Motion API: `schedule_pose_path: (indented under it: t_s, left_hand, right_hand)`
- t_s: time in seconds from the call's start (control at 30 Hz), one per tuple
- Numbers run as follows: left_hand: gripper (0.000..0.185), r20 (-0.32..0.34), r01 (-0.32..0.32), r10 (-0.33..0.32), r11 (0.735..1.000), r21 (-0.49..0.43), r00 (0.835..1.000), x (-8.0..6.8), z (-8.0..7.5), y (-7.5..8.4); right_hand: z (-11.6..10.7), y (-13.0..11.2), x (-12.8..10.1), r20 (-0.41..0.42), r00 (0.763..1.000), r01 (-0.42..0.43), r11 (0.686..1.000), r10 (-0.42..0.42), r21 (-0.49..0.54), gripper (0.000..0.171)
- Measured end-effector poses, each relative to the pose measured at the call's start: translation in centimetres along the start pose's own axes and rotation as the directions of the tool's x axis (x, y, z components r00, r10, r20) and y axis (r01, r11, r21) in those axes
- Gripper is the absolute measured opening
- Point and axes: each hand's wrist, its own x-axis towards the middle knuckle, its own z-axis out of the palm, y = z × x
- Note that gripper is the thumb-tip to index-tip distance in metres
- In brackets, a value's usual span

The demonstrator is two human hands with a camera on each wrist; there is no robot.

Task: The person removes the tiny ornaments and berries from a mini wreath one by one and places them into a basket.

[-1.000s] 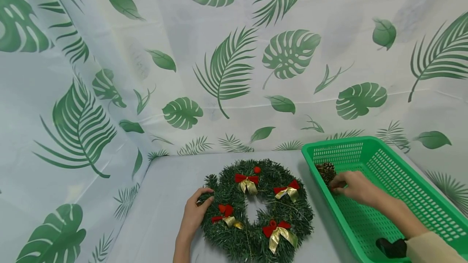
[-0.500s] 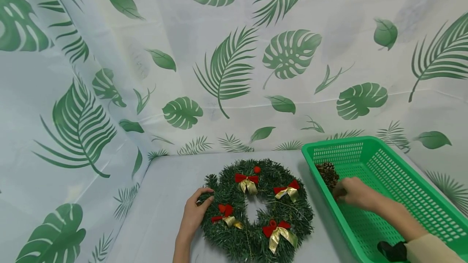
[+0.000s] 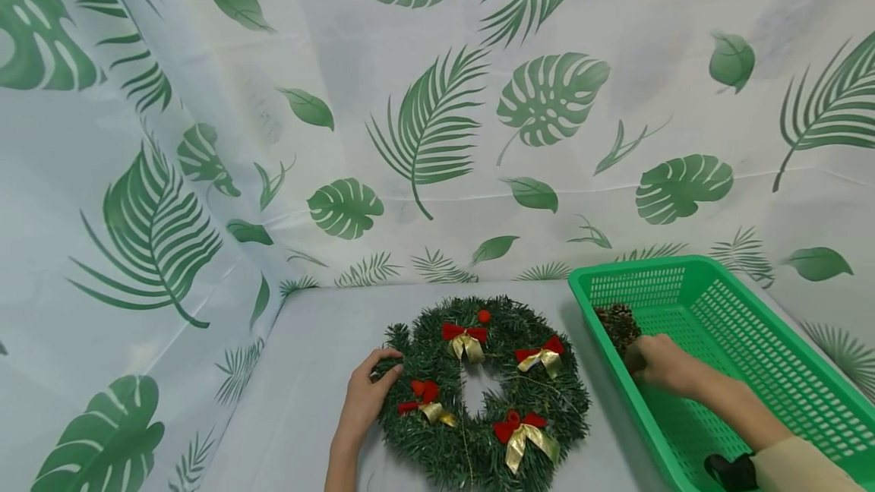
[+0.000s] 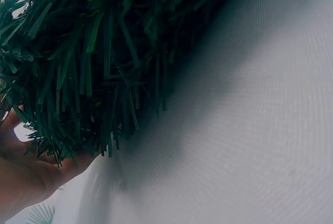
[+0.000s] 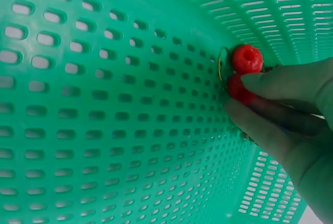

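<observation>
A green tinsel wreath (image 3: 567, 401), trimmed with red-and-gold bows and red berries, lies on the white-covered table. My left hand (image 3: 365, 393) grips its left edge, thumb and fingers around the tinsel; in the left wrist view the fingers of that hand (image 4: 36, 169) are partly hidden by green needles. Down inside the green plastic basket (image 3: 636, 408), my right hand (image 3: 666, 363) reaches to the near-left wall. The right wrist view shows its fingertips pinching a small red berry (image 5: 238, 89). A second, shiny red berry (image 5: 247, 59) sits just beyond, with a thin gold wire loop beside the two.
Brown pine cones (image 3: 620, 325) lie at the basket's far left, close to my right fingers. A black strap-like object (image 3: 731, 471) shows beside the right sleeve. Leaf-printed white curtains (image 3: 437, 234) rise behind and to the left of the table.
My right hand has drawn back slightly from the pine cones, toward me along the basket's left wall. My left hand stays on the wreath. The head view has shifted a little.
</observation>
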Motion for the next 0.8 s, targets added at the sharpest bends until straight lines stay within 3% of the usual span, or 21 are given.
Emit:
schedule_pose_path:
  t_s: [0.37, 0.8]
  left_hand:
    - [0.024, -0.002, -0.005, 0.005, 1.0, -0.008, 1.0, -0.15, -0.03, 0.13]
    - [0.024, -0.001, 0.003, -0.003, 1.0, -0.001, 1.0, -0.06, -0.07, 0.16]
  right_hand:
    - [0.31, -0.02, 0.1, -0.029, 1.0, -0.011, 1.0, 0.01, -0.028, 0.015]
    - [-0.24, -0.52, -0.18, -0.004, 1.0, 0.018, 1.0, -0.018, 0.001, 0.027]
